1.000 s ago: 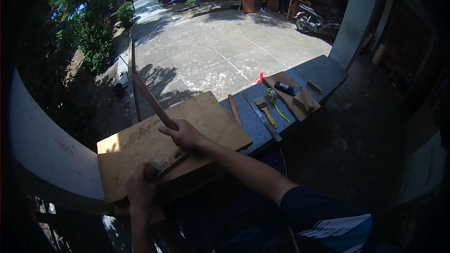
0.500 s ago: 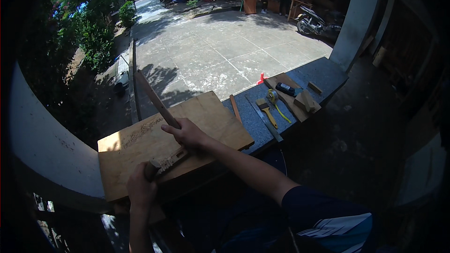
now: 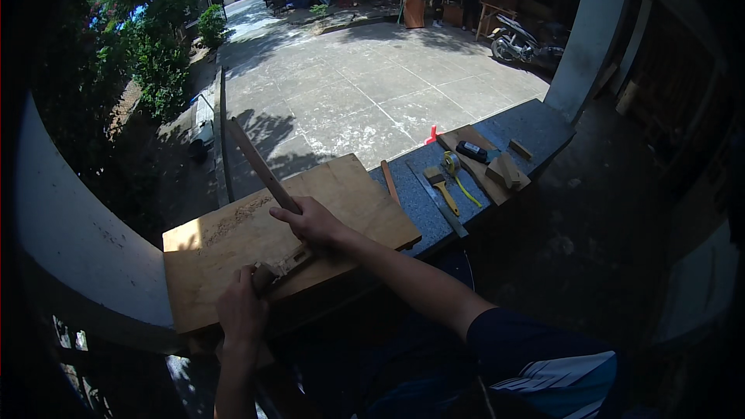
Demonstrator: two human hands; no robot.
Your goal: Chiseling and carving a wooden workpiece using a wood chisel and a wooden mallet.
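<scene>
My right hand [image 3: 314, 223] is closed around the lower end of a long wooden strip [image 3: 260, 164], which slants up and away to the left. Just below that hand lies a slotted wooden piece [image 3: 297, 258], partly hidden by it, near the front edge of a plywood board [image 3: 349, 186]. My left hand [image 3: 242, 306] grips a short dark wooden block [image 3: 264, 276] against the left end of the slotted piece. Whether the block is joined to that piece or only touches it, I cannot tell. Wood shavings [image 3: 237, 221] lie on the board's left half.
On the grey stone ledge [image 3: 543, 120] to the right lie a brush [image 3: 441, 188], a tape measure [image 3: 451, 161], a metal ruler [image 3: 442, 202], a dark tool [image 3: 473, 149] and wood offcuts [image 3: 504, 171]. A white pillar [image 3: 582, 46] stands beyond; a motorcycle [image 3: 518, 37] and people are farther off.
My left hand has shifted slightly up and right with the block, covering more of the slotted piece's pale notched end. My right hand and the strip have barely moved.
</scene>
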